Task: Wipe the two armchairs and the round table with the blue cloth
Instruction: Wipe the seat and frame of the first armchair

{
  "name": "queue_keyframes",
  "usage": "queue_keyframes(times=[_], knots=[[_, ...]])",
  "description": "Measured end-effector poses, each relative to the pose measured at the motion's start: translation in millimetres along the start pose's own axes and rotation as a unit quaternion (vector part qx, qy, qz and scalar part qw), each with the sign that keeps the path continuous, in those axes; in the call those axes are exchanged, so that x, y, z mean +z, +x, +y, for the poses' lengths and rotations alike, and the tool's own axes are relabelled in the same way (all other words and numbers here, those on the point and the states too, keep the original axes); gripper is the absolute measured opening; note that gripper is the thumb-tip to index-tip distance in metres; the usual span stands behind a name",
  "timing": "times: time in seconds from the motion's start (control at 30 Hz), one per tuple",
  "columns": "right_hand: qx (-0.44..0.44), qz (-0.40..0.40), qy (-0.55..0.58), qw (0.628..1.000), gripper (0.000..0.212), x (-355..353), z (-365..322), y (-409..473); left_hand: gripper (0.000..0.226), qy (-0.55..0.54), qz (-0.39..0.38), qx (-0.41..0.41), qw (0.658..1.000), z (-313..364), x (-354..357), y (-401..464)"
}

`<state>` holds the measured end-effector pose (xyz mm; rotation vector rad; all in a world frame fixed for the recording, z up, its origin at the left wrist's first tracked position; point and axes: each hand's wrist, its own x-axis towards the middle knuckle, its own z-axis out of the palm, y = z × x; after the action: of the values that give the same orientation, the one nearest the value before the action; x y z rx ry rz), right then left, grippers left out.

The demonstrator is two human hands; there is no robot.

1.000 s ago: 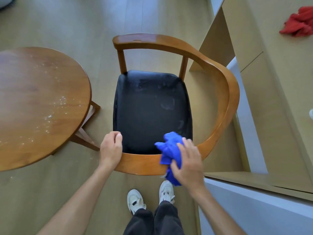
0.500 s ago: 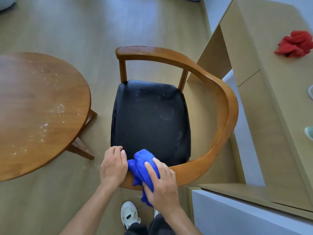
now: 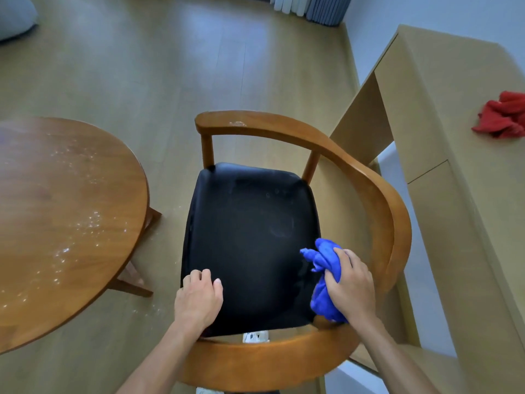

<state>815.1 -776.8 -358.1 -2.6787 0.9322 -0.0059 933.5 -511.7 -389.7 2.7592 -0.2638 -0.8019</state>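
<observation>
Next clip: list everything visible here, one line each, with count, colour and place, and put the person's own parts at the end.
armchair: 1, brown wood frame with black seat, centre
round table: 1, brown wood with white specks, left
blue cloth: 1, blue, on the seat's near right corner, in the right hand
red cloth: 1, red, on the cabinet top, far right
cabinet: 1, light wood, right
floor: 1, light wood, all around
curtain: 1, white and grey, top edge
shoes: white, partly hidden below the seat
left hand: 1, resting on the seat's near left corner
right hand: 1, gripping the blue cloth
</observation>
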Motion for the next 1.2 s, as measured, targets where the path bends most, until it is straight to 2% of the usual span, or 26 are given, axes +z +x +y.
queue_keyframes(times=[0.2,0.37,0.43,0.53,0.67,0.8,0.87,1.0,1.03,1.07,1.13,1.2], knots=[[-0.031,0.004,0.06,0.998,0.05,61,-34,83,0.044,0.021,-0.003,0.003,1.0,19,10,59],[-0.046,-0.125,-0.056,0.989,0.073,132,-44,129,0.047,0.055,-0.006,0.001,0.998,18,32,96],[-0.061,-0.148,-0.091,0.983,0.081,156,-48,140,0.046,0.077,-0.007,0.0,0.997,15,39,105],[-0.05,-0.107,-0.076,0.99,0.083,180,-58,152,0.037,0.07,0.03,0.039,0.996,12,42,124],[-0.061,-0.027,-0.094,0.993,0.065,197,-52,155,0.056,0.102,0.031,0.07,0.992,12,38,153],[-0.075,0.014,-0.091,0.993,0.055,198,-41,169,0.052,0.115,0.027,0.064,0.991,8,37,173],[-0.048,0.024,-0.072,0.996,0.051,196,-46,186,0.049,0.105,0.034,0.06,0.992,5,39,178],[0.085,0.045,-0.016,0.995,0.041,197,-92,234,0.048,0.088,0.046,0.074,0.992,-3,43,179],[0.076,0.052,0.003,0.996,0.038,199,-114,234,0.049,0.082,0.05,0.079,0.992,-5,44,180],[0.025,0.058,0.012,0.998,0.037,205,-136,226,0.048,0.074,0.059,0.086,0.992,-6,44,180],[-0.129,0.018,-0.015,0.991,0.036,220,-172,193,0.049,0.06,0.097,0.114,0.987,-10,45,181],[-0.203,-0.022,-0.013,0.979,0.04,221,-182,174,0.049,0.052,0.151,0.147,0.976,-13,45,183]])
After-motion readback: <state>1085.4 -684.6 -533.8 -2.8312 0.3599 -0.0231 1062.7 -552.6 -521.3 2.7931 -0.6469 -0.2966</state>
